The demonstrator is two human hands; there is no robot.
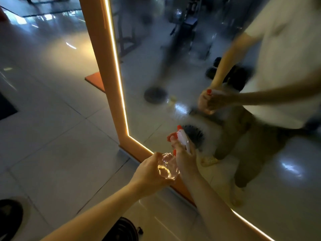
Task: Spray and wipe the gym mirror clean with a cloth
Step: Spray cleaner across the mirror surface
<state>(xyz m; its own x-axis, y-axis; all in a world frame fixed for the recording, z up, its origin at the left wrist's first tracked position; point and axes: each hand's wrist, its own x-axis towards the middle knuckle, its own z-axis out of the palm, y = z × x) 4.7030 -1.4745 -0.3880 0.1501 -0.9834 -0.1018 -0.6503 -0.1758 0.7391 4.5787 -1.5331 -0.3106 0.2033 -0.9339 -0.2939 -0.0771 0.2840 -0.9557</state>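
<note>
Spraying looks to be the step in hand: the left-hand grip [149,173] curls round the body of a clear plastic spray bottle with a white-and-red trigger head [168,168], and the right-hand grip [184,160] is clamped round its neck. Just beyond both grips stands the orange-framed, light-edged gym mirror [173,66]. Next, I judge: aim the nozzle and squeeze. No cloth shows. Glossy pale floor tiles [52,136] lie beneath the grips.

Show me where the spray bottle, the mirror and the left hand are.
spray bottle [168,168]: head view, clear body.
mirror [147,66]: head view, bare glass.
left hand [149,173]: head view, back of the hand.
</note>
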